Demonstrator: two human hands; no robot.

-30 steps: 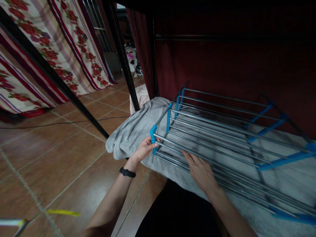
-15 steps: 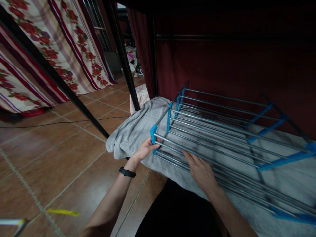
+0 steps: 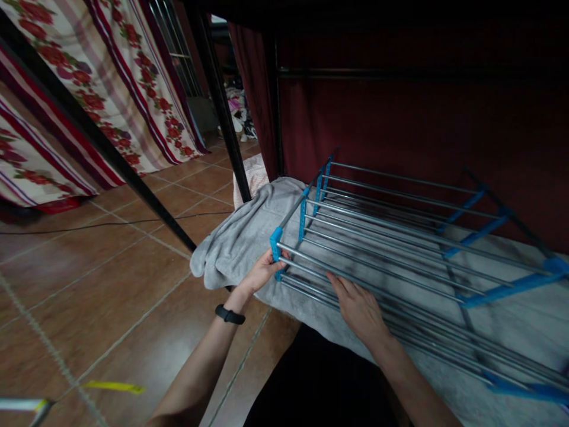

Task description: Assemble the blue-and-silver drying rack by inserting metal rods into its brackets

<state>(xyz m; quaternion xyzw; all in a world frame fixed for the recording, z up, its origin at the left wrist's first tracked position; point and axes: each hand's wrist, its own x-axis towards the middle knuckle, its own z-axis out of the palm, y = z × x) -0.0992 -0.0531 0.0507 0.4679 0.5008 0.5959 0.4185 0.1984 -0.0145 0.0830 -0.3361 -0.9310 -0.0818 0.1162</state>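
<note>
A folded drying rack (image 3: 400, 237) of grey metal rods and blue plastic joints lies on a grey towel (image 3: 240, 237) spread over a bed. My left hand (image 3: 262, 271) grips the rack's near-left blue corner joint, fingers wrapped round it; a black band sits on that wrist. My right hand (image 3: 360, 308) rests on the nearest rods, its fingers curled over and under them.
A black bed-frame post (image 3: 222, 107) stands just left of the towel, and a slanted black bar (image 3: 111, 154) crosses the brown tiled floor (image 3: 111, 296). Floral curtains (image 3: 89, 77) hang at left. A dark red curtain (image 3: 400, 118) backs the rack. A black cable runs across the floor.
Both hands keep their hold on the rack. The view has shifted very slightly; nothing else has visibly moved.
</note>
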